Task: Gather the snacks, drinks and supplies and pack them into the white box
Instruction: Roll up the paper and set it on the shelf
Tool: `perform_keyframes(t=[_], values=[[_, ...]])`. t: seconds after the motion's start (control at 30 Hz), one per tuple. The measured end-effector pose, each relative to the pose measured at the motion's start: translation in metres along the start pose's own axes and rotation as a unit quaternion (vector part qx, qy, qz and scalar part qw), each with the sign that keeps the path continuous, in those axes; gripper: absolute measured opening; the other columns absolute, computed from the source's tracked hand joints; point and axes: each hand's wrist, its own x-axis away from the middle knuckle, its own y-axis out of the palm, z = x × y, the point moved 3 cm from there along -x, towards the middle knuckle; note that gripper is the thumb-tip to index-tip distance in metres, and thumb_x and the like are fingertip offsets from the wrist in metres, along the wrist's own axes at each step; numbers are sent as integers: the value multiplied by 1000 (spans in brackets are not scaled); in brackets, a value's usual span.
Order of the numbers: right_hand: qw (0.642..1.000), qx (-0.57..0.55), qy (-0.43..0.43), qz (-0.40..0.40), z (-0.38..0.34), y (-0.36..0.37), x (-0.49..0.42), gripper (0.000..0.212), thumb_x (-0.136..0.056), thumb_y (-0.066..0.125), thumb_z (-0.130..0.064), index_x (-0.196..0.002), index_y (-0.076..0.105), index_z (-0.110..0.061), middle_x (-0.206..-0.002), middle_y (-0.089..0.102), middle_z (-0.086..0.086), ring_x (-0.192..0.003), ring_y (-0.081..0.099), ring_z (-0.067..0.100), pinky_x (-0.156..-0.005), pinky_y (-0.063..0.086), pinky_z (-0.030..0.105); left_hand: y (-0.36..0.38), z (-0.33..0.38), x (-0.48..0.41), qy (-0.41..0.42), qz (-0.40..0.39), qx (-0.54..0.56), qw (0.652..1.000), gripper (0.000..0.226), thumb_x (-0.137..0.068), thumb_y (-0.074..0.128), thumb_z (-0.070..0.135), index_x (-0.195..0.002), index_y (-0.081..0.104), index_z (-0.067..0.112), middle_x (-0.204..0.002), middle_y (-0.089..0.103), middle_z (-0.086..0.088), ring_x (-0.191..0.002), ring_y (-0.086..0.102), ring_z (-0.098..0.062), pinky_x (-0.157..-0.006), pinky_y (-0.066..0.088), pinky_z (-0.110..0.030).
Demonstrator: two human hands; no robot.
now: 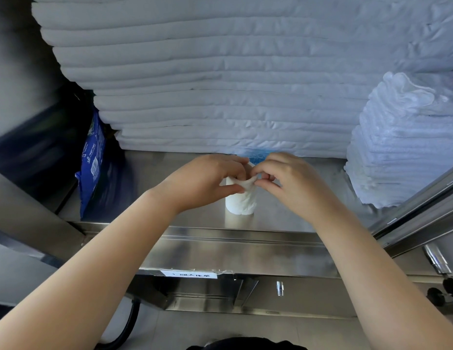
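Note:
A white paper roll (242, 202) stands upright on the steel shelf (195, 215), near its front edge. My left hand (207, 179) grips the roll's top from the left, thumb across its near side. From the right, my right hand (283, 178) pinches the loose paper end at the roll's top edge. Both hands cover the top of the roll. The white box is not in view.
A tall stack of folded white linen (233, 84) fills the back of the shelf. Folded white towels (402, 147) are piled at the right. A blue plastic package (94, 162) leans at the left. A metal door frame (417, 218) slants along the right side.

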Motion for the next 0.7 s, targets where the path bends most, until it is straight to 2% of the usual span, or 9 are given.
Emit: perform_keyframes(t=[0.13, 0.2, 0.27, 0.33, 0.43, 0.57, 0.63, 0.7], values=[[1000, -9, 3, 13, 1, 2, 0, 11, -79, 73, -15, -90, 72, -16, -84, 55, -2, -82, 50, 13, -71, 37, 21, 3, -5, 6, 3, 32, -21, 999, 15, -82, 70, 16, -96, 67, 12, -109, 66, 2, -119, 53, -16, -92, 43, -29], [1000, -7, 5, 19, 2, 2, 0, 10, -78, 75, -17, -87, 71, -16, -93, 56, 0, -90, 50, 13, -76, 37, 20, 8, -5, 11, 14, 77, -47, 996, 22, -81, 72, 14, -101, 66, 9, -110, 65, -2, -116, 53, -18, -95, 41, -27], [1000, -9, 13, 17, 1, 4, 0, 8, -79, 74, -17, -85, 70, -14, -105, 58, 1, -98, 53, 16, -82, 39, 24, 17, -5, 18, -16, 129, -54, 990, 35, -78, 74, 15, -110, 62, 7, -117, 59, -7, -112, 53, -20, -97, 38, -24], [999, -22, 24, 15, -2, 7, 0, 7, -82, 72, -18, -86, 69, -13, -111, 59, 0, -104, 55, 18, -85, 42, 28, 31, -6, 26, -65, 155, -36, 985, 51, -76, 76, 20, -121, 54, 7, -127, 51, -8, -117, 49, -21, -99, 36, -23], [998, -24, 36, 39, -7, 12, 1, 7, -82, 72, -18, -86, 68, -14, -99, 62, -4, -96, 56, 19, -80, 43, 28, 50, -6, 32, -118, 178, 0, 977, 65, -76, 75, 24, -131, 42, 14, -131, 43, -3, -115, 49, -18, -93, 37, -19], [994, -11, 45, 102, -15, 19, 1, 7, -80, 74, -18, -84, 71, -13, -84, 64, -3, -84, 57, 23, -76, 43, 27, 63, -5, 30, -166, 214, 29, 962, 68, -80, 71, 27, -136, 32, 29, -121, 44, 7, -106, 51, -12, -79, 42, -18], [990, -8, 45, 131, -19, 24, 1, 8, -80, 75, -19, -84, 72, -13, -82, 65, -2, -81, 58, 24, -74, 44, 29, 67, -4, 29, -172, 235, 31, 956, 69, -81, 70, 27, -137, 30, 28, -120, 46, 5, -103, 51, -13, -79, 41, -18], [988, -15, 48, 148, -21, 29, -3, 8, -80, 74, -20, -83, 72, -13, -81, 65, -3, -80, 58, 25, -72, 45, 31, 68, -6, 29, -186, 263, 29, 946, 70, -82, 69, 25, -140, 31, 20, -117, 49, 0, -100, 50, -14, -83, 39, -18]])
